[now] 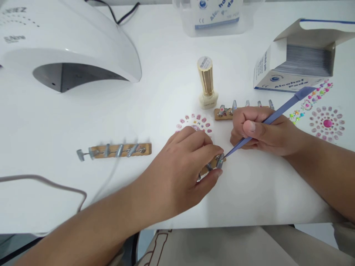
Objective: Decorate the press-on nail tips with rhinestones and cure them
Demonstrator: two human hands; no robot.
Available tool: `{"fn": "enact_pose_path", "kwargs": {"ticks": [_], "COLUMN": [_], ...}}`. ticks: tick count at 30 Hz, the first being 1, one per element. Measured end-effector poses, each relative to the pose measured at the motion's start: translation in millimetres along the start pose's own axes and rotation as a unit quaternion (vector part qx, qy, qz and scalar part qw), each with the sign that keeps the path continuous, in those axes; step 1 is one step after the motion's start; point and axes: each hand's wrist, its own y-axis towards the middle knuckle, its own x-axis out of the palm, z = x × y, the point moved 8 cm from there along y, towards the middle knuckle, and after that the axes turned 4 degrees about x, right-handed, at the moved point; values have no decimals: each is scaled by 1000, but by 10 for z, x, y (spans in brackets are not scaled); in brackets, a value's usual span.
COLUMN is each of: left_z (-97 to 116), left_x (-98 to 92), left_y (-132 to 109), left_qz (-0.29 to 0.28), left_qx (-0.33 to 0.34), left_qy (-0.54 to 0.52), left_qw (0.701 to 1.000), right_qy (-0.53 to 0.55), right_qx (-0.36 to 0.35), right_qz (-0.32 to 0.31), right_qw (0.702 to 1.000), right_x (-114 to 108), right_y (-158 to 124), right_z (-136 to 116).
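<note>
One white table (163, 85) spans the scene, and at its far left sits the big white lamp (83, 40), its dark opening facing this way. Over to the right, the carton of alcohol pads (299, 70) stands with its flap up, packets tightly packed inside. Now the left hand (184, 166), low in the middle: it's curled closed over a wooden stand (213, 162), thumb and finger pressing in at its right end. Across from it, the right hand (260, 133) grips a blue tool (277, 116) like a pen, slanting down to the left. A second wooden stand (113, 155) lies well apart at left, carrying grey nail tips; a third (225, 116) runs partly behind the right hand. The gold-capped bottle (207, 83) stands just beyond, and a pink sticker sheet (194, 122) peeks out behind the left hand. Smallest of all, the grey nail tip (220, 162) sits between left thumb and finger, the tool's point right at it; whether they touch, I can't tell.
</note>
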Motion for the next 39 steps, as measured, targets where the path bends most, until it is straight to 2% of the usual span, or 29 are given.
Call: {"fn": "enact_pose_path", "kwargs": {"ticks": [23, 39], "left_z": [-6, 5], "left_x": [-6, 11], "left_y": [17, 13], "left_qz": [-7, -15], "left_qx": [-9, -25], "left_qy": [3, 13], "left_qw": [1000, 999], "right_qy": [11, 1], "right_qx": [19, -15], "right_qz": [9, -3], "right_qw": [1000, 1000], "right_x": [-11, 9], "right_y": [0, -14], "right_z": [18, 6]}}
